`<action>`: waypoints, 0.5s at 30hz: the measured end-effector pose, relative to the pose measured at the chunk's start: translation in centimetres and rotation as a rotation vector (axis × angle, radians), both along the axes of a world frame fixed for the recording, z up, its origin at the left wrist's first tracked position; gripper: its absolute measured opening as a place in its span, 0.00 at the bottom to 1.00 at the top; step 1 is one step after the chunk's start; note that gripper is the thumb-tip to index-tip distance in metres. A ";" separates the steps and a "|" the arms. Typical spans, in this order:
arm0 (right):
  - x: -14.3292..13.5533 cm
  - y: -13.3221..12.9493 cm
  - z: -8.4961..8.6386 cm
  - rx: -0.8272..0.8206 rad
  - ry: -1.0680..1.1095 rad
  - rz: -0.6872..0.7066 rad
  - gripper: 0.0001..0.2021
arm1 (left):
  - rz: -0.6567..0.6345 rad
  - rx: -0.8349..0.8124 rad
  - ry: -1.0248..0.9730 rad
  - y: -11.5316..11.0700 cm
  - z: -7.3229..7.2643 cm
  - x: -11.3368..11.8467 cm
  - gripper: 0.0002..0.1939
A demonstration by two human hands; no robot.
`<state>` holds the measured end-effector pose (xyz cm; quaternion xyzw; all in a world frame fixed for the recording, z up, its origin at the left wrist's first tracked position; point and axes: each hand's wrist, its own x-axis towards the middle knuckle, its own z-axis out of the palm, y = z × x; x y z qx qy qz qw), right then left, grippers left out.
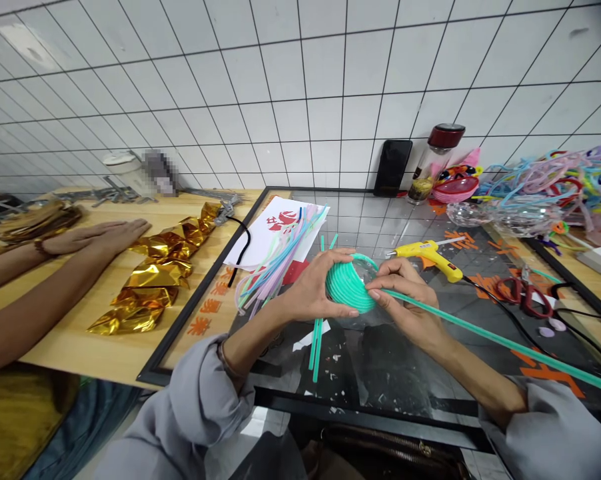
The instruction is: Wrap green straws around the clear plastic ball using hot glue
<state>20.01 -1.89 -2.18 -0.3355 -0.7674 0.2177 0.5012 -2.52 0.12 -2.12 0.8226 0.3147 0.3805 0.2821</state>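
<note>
My left hand (313, 287) is curled round a rounded, clear form wrapped in rows of turquoise-green pipe cleaner (348, 290). Part of its transparent surface (364, 270) is uncovered on the right. With thumb and fingertips, my right hand (410, 293) pinches a long green pipe cleaner (495, 335) at the edge of the coil; its free length trails to the lower right. Beneath the left hand, loose green pipe cleaners (316, 353) lie on the dark glossy tabletop. A yellow hot glue gun (428, 257) lies behind my right hand.
Pastel pipe cleaners (280, 257) lie across white paper (248, 247). Red-handled scissors (525, 293), a phone (393, 167), a glass bottle (428, 170) and a heap of pipe cleaners (555, 180) are to the right and back. Left, another person's hands (105, 237) rest near gold foil (153, 287).
</note>
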 end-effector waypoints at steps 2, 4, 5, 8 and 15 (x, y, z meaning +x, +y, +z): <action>0.0 0.0 0.0 0.006 -0.011 0.002 0.04 | -0.013 -0.029 -0.003 -0.1 0.1 0.0 0.44; -0.1 -0.1 0.0 0.025 -0.021 0.002 0.05 | -0.030 -0.068 -0.015 -0.2 0.2 -0.1 0.43; -0.1 -0.2 0.0 0.040 -0.025 0.002 0.05 | -0.039 -0.094 -0.029 -0.2 0.3 -0.1 0.42; -0.3 -0.4 0.2 0.080 -0.035 -0.007 0.05 | -0.054 -0.181 -0.094 -0.4 0.2 -0.1 0.35; -0.6 -0.7 0.3 0.106 -0.076 -0.039 0.06 | 0.032 -0.230 -0.190 -0.8 -0.3 0.8 0.27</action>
